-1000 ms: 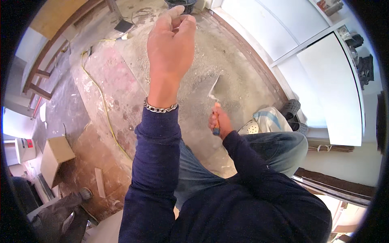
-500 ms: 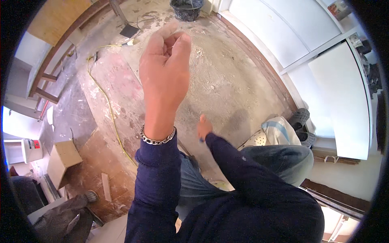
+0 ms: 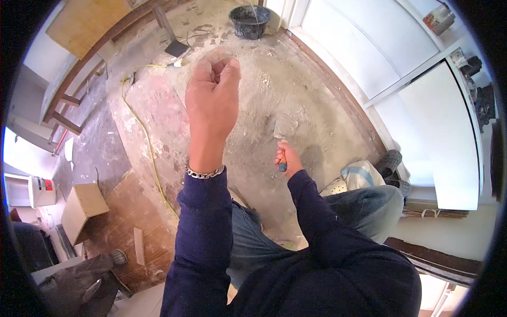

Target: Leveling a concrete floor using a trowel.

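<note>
My right hand [image 3: 289,157] grips the orange and dark-blue handle of a trowel [image 3: 283,165]. The trowel's blade points away from me over a heap of grey-beige powdery mix [image 3: 264,95] spread on the floor, and grey material covers or hides most of the blade. Raised closer to the camera, my left hand [image 3: 214,100] has its fingers curled in towards the thumb. Whatever it may hold is hidden by the fingers. A chain bracelet [image 3: 205,174] circles the left wrist.
A black tub [image 3: 249,24] stands at the far end of the floor. Along the left runs a yellow cable [image 3: 141,124]. White cabinet doors [image 3: 364,47] line the right, with dark clogs [image 3: 390,162] and a white sack [image 3: 364,174] beside my knee. A wooden box [image 3: 84,208] lies left.
My right hand has swung right and slightly forward, and its trowel now shows plainly over the mix. The left hand stays raised and curled, a little lower in view.
</note>
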Motion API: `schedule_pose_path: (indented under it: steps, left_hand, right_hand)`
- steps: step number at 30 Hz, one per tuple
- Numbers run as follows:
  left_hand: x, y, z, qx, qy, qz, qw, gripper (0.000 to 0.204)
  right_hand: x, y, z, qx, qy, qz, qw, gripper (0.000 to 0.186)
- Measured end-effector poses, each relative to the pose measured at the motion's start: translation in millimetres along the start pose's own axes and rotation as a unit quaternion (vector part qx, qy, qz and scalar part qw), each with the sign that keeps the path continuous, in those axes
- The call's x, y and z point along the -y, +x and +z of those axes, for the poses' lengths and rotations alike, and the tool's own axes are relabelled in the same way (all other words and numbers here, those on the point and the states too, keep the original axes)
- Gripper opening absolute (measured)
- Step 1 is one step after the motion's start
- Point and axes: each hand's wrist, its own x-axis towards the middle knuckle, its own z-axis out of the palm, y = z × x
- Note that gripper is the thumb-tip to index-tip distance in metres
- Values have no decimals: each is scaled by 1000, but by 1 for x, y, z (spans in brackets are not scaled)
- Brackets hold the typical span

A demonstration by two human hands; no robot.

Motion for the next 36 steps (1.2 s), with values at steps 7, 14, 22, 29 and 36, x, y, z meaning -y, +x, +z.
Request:
schedule_pose_path:
  steps: [7,14,22,29,36]
  left_hand:
    - [4,-7,-12,17,46,17,999,42]
    - [9,-16,-3,20,124,24,992,45]
    - [2,-47,0,-1,193,-10,981,40]
    - [-6,-64,14,78,190,25,978,39]
    - [130,-68,-4,110,395,-16,912,33]
  right_hand:
    - [7,-46,-19,41,142,11,989,19]
    - [23,-93,-40,76,236,21,968,24]
    - [105,-164,5,134,-45,-103,985,23]
    - [232,-146,-15,42,-631,-166,757,27]
    - [312,-63,-145,-30,-901,-239,361,48]
